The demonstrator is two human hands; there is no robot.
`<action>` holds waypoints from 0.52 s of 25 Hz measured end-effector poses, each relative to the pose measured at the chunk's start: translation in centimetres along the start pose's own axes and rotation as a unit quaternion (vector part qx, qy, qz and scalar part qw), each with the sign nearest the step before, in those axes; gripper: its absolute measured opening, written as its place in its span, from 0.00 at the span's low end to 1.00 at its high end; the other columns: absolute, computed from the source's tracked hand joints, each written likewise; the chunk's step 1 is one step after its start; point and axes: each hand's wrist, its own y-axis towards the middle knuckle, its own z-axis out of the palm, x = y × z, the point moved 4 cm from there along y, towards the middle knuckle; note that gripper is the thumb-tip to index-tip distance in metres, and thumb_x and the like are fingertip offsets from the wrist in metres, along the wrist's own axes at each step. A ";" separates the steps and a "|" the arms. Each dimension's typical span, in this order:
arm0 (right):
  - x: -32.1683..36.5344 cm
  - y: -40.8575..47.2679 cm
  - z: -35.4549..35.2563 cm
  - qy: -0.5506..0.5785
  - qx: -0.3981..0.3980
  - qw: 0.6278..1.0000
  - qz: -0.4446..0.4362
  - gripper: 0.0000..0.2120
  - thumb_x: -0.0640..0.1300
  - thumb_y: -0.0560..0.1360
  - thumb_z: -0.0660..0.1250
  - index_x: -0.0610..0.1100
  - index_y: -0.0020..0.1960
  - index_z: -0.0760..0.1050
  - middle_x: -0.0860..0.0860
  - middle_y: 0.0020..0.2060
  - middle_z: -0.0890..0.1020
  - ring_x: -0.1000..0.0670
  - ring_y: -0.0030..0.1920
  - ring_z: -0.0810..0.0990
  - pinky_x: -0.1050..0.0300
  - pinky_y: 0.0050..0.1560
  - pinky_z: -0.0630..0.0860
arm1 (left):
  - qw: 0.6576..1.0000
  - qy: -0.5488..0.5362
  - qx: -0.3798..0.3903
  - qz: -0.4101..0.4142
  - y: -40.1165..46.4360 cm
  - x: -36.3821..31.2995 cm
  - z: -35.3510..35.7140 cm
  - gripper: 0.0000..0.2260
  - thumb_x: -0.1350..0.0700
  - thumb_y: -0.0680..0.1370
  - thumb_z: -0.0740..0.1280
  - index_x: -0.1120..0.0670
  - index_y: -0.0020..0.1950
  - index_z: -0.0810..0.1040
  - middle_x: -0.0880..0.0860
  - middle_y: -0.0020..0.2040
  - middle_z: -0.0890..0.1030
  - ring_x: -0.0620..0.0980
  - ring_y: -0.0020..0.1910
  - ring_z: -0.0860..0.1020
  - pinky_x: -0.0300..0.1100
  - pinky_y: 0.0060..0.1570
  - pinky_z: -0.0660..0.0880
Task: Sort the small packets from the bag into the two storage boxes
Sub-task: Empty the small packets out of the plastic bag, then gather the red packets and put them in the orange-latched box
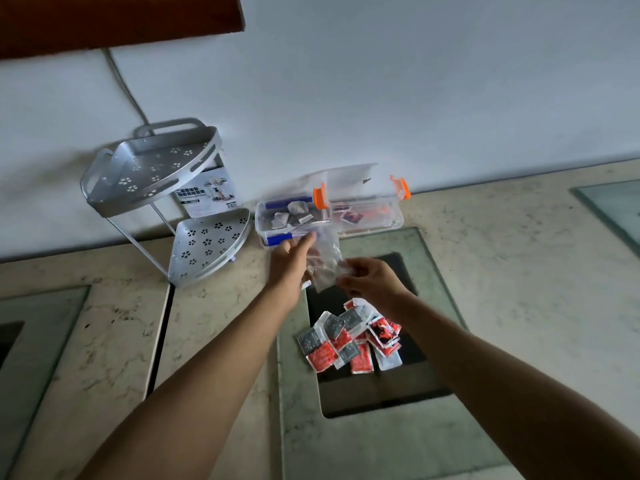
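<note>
A clear plastic bag (325, 263) hangs in the air between my two hands. My left hand (291, 259) grips its upper left edge and my right hand (367, 277) pinches its lower right corner. Below them a heap of several red and grey small packets (349, 341) lies on the dark glass panel. Behind the bag stand two open clear storage boxes side by side against the wall. The box with blue latches (273, 230) holds grey packets. The box with orange latches (384, 220) holds red ones.
A silver two-tier corner rack (156, 174) with a product card stands at the left by the wall. The marble counter (214, 306) has glass panels set into it, one (616, 206) at the far right. A cable runs down the wall.
</note>
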 end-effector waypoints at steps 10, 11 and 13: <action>-5.8 -10.7 -8.0 0.111 -0.050 0.990 0.073 0.14 0.38 0.75 0.72 0.39 0.60 0.78 0.44 0.43 0.84 0.48 0.41 0.82 0.50 0.47 0.82 | 0.993 0.064 0.101 -0.022 -6.8 4.9 7.9 0.02 0.61 0.76 0.72 0.58 0.47 0.83 0.55 0.36 0.85 0.52 0.33 0.82 0.46 0.37 0.80; -7.1 -11.9 -9.5 0.110 -0.070 0.988 0.082 0.12 0.41 0.76 0.71 0.38 0.58 0.79 0.44 0.42 0.84 0.49 0.39 0.82 0.53 0.43 0.80 | 0.988 0.074 0.129 -0.040 -7.6 6.3 9.7 0.03 0.61 0.76 0.73 0.58 0.48 0.83 0.56 0.37 0.84 0.53 0.34 0.81 0.45 0.36 0.79; -9.9 -14.5 -12.9 0.084 -0.141 0.982 0.094 0.10 0.43 0.77 0.71 0.36 0.53 0.81 0.44 0.38 0.83 0.48 0.37 0.80 0.55 0.39 0.77 | 0.977 0.093 0.177 -0.079 -9.6 9.6 13.5 0.03 0.60 0.75 0.73 0.57 0.46 0.82 0.57 0.38 0.83 0.55 0.36 0.81 0.46 0.37 0.79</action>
